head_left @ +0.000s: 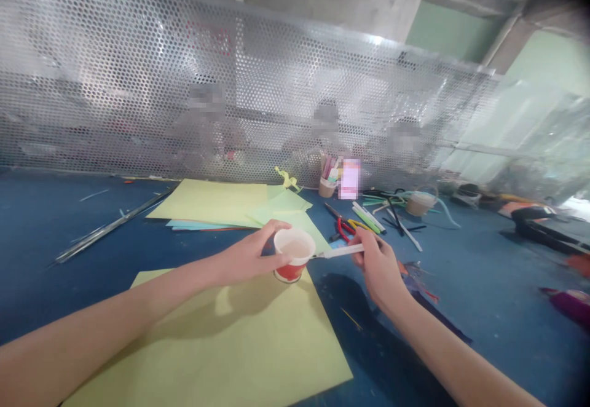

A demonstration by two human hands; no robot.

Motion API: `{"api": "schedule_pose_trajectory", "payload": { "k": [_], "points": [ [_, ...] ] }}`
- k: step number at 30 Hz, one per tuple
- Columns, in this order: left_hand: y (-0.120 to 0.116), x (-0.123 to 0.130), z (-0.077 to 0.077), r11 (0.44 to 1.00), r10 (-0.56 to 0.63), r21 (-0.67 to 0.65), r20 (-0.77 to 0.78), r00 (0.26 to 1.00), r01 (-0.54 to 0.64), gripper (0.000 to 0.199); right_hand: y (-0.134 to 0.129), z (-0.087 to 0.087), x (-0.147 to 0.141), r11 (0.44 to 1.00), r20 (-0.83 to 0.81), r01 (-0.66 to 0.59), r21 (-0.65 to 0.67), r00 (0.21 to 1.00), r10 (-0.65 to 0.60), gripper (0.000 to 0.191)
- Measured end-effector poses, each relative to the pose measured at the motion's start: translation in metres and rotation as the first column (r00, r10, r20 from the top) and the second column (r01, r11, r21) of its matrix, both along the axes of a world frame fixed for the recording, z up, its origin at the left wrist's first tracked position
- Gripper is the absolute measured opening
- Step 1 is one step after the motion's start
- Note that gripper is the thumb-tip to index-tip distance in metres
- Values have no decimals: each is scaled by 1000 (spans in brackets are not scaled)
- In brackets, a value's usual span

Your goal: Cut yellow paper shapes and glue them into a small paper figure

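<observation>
My left hand (pixel 258 253) is wrapped round the left side of a paper cup (pixel 291 270), white inside with a red band outside. The cup is upright above a large yellow sheet (pixel 221 339). In my right hand (pixel 375 262) is a slim white pen-like tool (pixel 342 251), pinched between the fingers. Its thin dark tip points left and lies close beside the cup's right side; whether it touches the cup I cannot tell.
Stacked coloured paper (pixel 216 201) lies behind the cup. Red-handled pliers (pixel 342 229), markers (pixel 369 216) and pipe cleaners are at the back right, near another cup (pixel 420 204). Metal strips (pixel 110 227) lie left. A perforated screen (pixel 276 87) stands behind, with people beyond.
</observation>
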State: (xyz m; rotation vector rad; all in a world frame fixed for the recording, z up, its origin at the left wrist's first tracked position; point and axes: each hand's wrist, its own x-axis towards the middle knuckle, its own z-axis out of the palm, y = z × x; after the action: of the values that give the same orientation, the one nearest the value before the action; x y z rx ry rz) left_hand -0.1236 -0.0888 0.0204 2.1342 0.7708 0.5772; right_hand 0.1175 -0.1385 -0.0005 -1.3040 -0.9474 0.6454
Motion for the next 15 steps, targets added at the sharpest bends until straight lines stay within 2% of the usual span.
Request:
{"api": "schedule_pose_trajectory", "payload": {
  "k": [2, 4, 8, 10, 12, 15],
  "points": [
    [4, 2, -7, 996, -15, -85, 78, 997, 22, 55, 1, -1, 2, 999, -78, 5, 35, 997, -2, 38],
    [6, 3, -8, 979, -3, -199, 187, 982, 41, 53, 2, 0, 4, 998, -151, 21, 65, 988, -11, 35],
    [4, 3, 6, 930, 211, -362, 389, 897, -61, 49, 2, 5, 11, 989, -258, 75, 128, 965, -39, 32],
    [0, 3, 15, 906, 270, -418, 436, 858, -73, 50, 3, 5, 16, 984, -286, 91, 153, 957, -44, 33],
    [-6, 4, 20, 888, 247, -460, 439, 864, -20, 49, 4, 4, 19, 983, -298, 93, 160, 954, -41, 35],
    [-17, 8, 20, 879, 139, -475, 355, 924, 50, 46, 4, 2, 19, 987, -293, 76, 143, 956, -31, 38]
  ]
}}
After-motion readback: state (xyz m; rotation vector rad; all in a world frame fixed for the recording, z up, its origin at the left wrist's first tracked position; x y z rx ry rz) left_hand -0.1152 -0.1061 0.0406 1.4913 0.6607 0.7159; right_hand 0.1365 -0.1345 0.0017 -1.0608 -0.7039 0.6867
